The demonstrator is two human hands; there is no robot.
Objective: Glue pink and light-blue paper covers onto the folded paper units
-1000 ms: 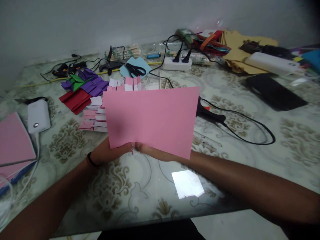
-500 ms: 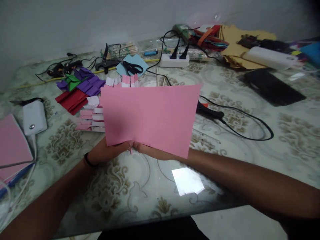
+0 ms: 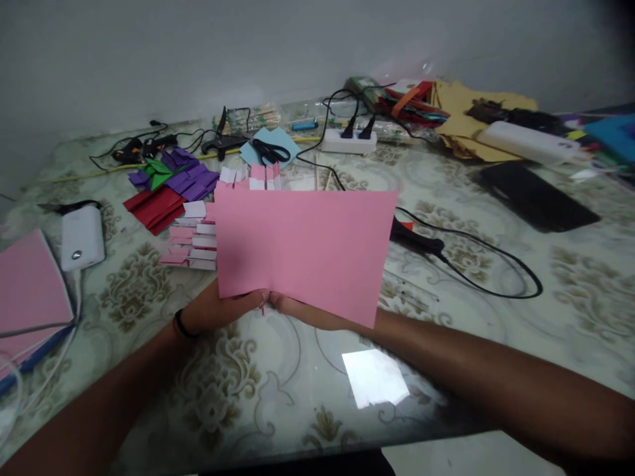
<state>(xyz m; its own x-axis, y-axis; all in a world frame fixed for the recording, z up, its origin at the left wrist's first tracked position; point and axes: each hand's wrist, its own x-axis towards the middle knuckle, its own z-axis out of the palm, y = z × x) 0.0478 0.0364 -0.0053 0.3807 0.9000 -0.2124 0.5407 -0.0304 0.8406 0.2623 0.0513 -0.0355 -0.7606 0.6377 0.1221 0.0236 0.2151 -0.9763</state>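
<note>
Both hands are pinching the bottom edge of a big flat pink paper sheet [image 3: 305,248], held upright in the middle of the frame just above the patterned glass-topped table [image 3: 258,390]. The left hand [image 3: 223,309] and right hand [image 3: 300,311] meet thumb to thumb at the sheet's lower edge; the other fingers are hidden behind it. Just left of the sheet there's a stack of folded pink-and-white paper strips [image 3: 191,238], with red folded paper [image 3: 155,207] further up. A black glue gun with a cord [image 3: 417,239] pokes out on the right, and black-handled scissors [image 3: 270,151] sit at the upper centre.
</note>
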